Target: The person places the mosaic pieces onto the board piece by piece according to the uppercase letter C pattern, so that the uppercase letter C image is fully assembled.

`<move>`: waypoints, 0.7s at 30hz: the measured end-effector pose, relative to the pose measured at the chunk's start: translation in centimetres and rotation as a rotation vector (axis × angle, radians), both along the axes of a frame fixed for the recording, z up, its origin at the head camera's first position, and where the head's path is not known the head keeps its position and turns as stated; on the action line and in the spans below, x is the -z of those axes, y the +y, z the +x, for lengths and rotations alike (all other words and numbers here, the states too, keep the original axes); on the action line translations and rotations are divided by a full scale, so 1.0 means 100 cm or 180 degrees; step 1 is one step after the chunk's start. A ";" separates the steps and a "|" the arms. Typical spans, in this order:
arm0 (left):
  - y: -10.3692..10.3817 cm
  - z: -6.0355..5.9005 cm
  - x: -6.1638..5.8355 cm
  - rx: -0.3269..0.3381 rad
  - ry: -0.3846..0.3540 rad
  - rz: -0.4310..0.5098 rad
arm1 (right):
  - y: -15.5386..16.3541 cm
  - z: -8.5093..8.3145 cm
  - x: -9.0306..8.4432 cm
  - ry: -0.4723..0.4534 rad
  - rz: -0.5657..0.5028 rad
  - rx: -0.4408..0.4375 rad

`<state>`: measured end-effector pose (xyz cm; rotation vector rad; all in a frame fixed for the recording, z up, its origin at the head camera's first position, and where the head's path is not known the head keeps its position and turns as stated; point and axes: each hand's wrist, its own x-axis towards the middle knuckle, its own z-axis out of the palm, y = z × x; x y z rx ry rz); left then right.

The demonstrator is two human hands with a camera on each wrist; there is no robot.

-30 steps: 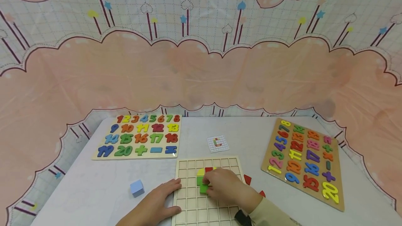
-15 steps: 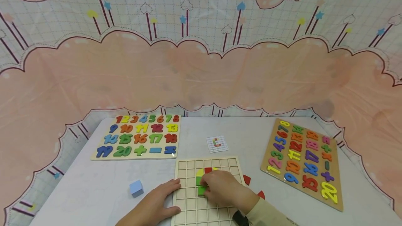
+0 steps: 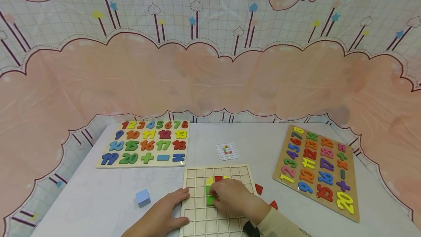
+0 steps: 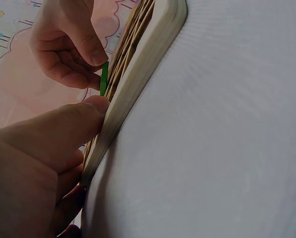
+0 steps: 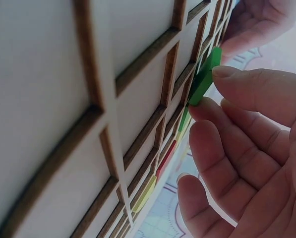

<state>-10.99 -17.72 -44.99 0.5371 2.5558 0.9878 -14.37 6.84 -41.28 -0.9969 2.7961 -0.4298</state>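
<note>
My right hand (image 3: 238, 197) pinches a green square tile (image 3: 210, 201) between thumb and fingertip, low over the wooden grid board (image 3: 197, 214). In the right wrist view that green tile (image 5: 207, 74) stands tilted against the grid. Just above it on the board lies another green tile (image 3: 208, 190), then a yellow curved-edged tile (image 3: 209, 181) and a red tile (image 3: 218, 179). A second yellow piece is mostly hidden by the hand. My left hand (image 3: 167, 209) rests with spread fingers against the board's left edge; its thumb (image 4: 95, 106) touches the rim in the left wrist view.
A printed card (image 3: 227, 151) with a coloured pattern lies beyond the board. Left stands a blue cube (image 3: 143, 198); right lie red pieces (image 3: 258, 189). Number boards flank them: a pale one (image 3: 141, 164) at left, a brown one (image 3: 286, 173) at right.
My right hand has shifted very slightly left with the green tile, then stays nearly still. The left hand keeps its place at the board's edge.
</note>
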 end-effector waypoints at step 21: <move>-0.001 0.000 0.000 0.0022 0.0032 0.0004 | -0.003 -0.002 -0.001 0.0012 0.0130 0.0039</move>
